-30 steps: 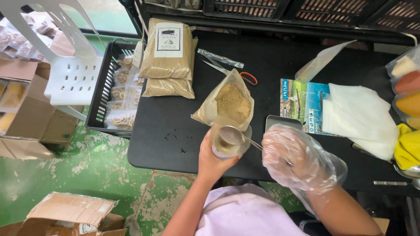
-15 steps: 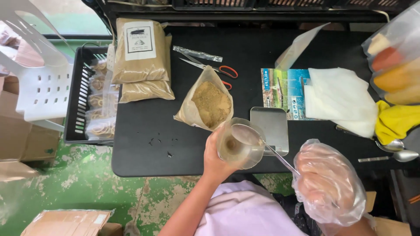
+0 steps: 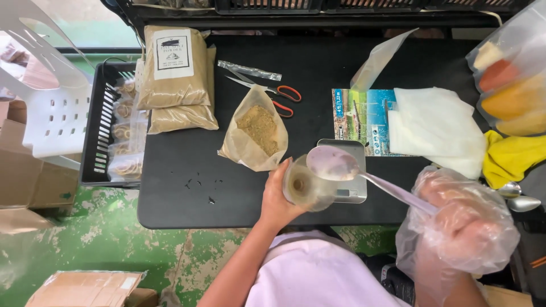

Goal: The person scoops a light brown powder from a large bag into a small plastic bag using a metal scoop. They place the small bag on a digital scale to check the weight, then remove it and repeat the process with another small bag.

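My left hand grips a small clear pouch with brown powder in its bottom, held open over the near edge of the black table. My right hand, covered by a loose clear plastic glove, holds a metal spoon by the handle. The spoon's bowl hovers over the pouch's mouth and looks empty. Just behind them a small silver scale sits on the table. An open plastic bag of brown powder lies to the left of the scale.
Sealed bags of brown powder are stacked at the back left, beside a black crate of filled pouches. Red-handled scissors, a printed booklet, white bags, a yellow cloth and spare spoons lie on the table.
My right hand has drawn closer, and the spoon bowl has come up over the pouch's mouth. My left hand stays put with the pouch.
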